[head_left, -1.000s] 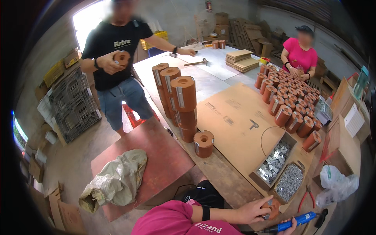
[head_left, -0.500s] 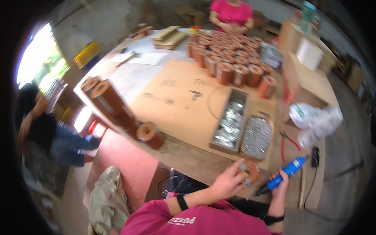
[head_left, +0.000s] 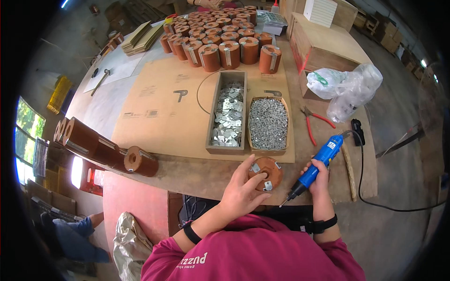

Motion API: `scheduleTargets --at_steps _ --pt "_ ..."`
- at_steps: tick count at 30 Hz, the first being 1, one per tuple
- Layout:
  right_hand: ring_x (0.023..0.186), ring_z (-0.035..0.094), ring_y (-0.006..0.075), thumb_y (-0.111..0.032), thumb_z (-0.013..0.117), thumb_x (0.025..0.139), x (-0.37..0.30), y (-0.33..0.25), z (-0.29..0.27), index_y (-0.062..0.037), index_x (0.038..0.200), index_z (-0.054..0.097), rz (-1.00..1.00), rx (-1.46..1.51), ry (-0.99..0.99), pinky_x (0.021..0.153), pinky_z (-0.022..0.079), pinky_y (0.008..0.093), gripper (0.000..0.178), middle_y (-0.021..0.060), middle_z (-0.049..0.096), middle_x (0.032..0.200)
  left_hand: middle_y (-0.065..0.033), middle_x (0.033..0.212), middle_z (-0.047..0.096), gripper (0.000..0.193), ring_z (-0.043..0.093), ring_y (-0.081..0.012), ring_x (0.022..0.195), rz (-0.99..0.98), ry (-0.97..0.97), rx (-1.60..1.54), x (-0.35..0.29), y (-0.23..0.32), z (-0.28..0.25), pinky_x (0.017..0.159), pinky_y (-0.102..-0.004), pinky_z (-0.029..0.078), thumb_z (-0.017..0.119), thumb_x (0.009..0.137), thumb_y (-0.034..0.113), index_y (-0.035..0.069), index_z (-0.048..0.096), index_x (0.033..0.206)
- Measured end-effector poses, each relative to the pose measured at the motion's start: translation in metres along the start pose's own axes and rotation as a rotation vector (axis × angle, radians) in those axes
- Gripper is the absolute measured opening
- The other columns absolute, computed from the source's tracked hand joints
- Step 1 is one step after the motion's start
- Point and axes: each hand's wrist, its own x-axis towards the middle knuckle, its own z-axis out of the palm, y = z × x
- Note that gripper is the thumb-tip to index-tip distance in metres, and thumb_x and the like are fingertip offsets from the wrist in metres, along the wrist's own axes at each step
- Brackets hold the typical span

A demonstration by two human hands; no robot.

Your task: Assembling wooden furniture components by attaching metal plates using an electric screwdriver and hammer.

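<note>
My left hand (head_left: 242, 193) rests on a round brown spool (head_left: 266, 172) with small metal plates on its top face, at the near edge of the table. My right hand (head_left: 320, 175) grips a blue electric screwdriver (head_left: 315, 167), its tip pointing down and left, just right of the spool. Behind the spool stand a wooden box of flat metal plates (head_left: 227, 114) and a wooden box of screws (head_left: 268, 123).
Several brown spools (head_left: 220, 40) stand in rows at the far side of the table. A single spool (head_left: 139, 160) and a stack of spools (head_left: 84, 140) lie at the left edge. Red pliers (head_left: 311, 124), a plastic bag (head_left: 347, 86) and a wooden crate (head_left: 323, 44) are on the right.
The view has swung from the standing person on the left down to the table. My hands, with spool and screwdriver, now sit near the middle of the view.
</note>
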Motion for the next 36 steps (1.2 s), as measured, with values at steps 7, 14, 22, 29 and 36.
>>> scheduleTargets --at_steps 7,14,22,29,36 --pt "0.058 0.053 0.0195 -0.013 0.059 0.072 0.004 0.003 0.02 -0.0052 0.097 0.047 0.038 0.002 0.003 0.055 0.046 0.0342 0.029 0.0071 0.05 0.067 -0.0208 0.123 0.039 0.04 0.043 -0.0364 0.109 0.073 0.057 0.075 -0.002 -0.011 -0.007 0.086 -0.0404 0.04 0.075 0.06 0.016 0.004 0.059 0.095" --pt "0.055 0.043 0.0107 -0.03 0.059 0.073 0.014 0.008 -0.018 -0.0131 0.076 0.048 0.006 -0.088 -0.11 0.052 0.038 0.0252 0.021 -0.0031 0.042 0.061 -0.0209 0.125 0.038 0.024 0.037 -0.0415 0.114 0.177 0.12 -0.136 -0.015 -0.01 0.009 0.091 -0.0483 0.035 0.064 0.073 0.014 0.003 0.055 0.092" --pt "0.052 0.048 0.019 -0.022 0.06 0.071 -0.019 -0.009 0.021 -0.0082 0.068 0.049 0.015 -0.201 -0.024 0.053 0.043 0.0306 0.018 0.0046 0.048 0.058 -0.0222 0.127 0.033 0.018 0.028 -0.0459 0.118 0.155 0.129 -0.24 -0.024 -0.022 0.032 0.099 -0.0484 0.027 0.063 0.07 0.011 0.0 0.055 0.082" --pt "0.053 0.049 0.0191 -0.022 0.057 0.073 -0.019 -0.01 0.03 -0.0079 0.066 0.05 0.026 -0.199 -0.028 0.053 0.043 0.0303 0.017 0.0047 0.049 0.058 -0.0224 0.129 0.029 0.021 0.032 -0.0435 0.115 0.227 0.185 -0.149 -0.021 -0.025 0.026 0.094 -0.0484 0.032 0.063 0.068 0.011 0.001 0.054 0.084" --pt "0.053 0.049 0.0202 -0.022 0.056 0.074 0.002 -0.007 0.007 -0.0074 0.066 0.05 0.018 -0.187 -0.073 0.054 0.043 0.032 0.018 0.0054 0.048 0.058 -0.0198 0.113 0.041 0.028 0.046 -0.0377 0.1 0.1 0.173 -0.085 -0.017 -0.008 0.016 0.084 -0.0455 0.04 0.063 0.07 0.019 0.007 0.055 0.093"
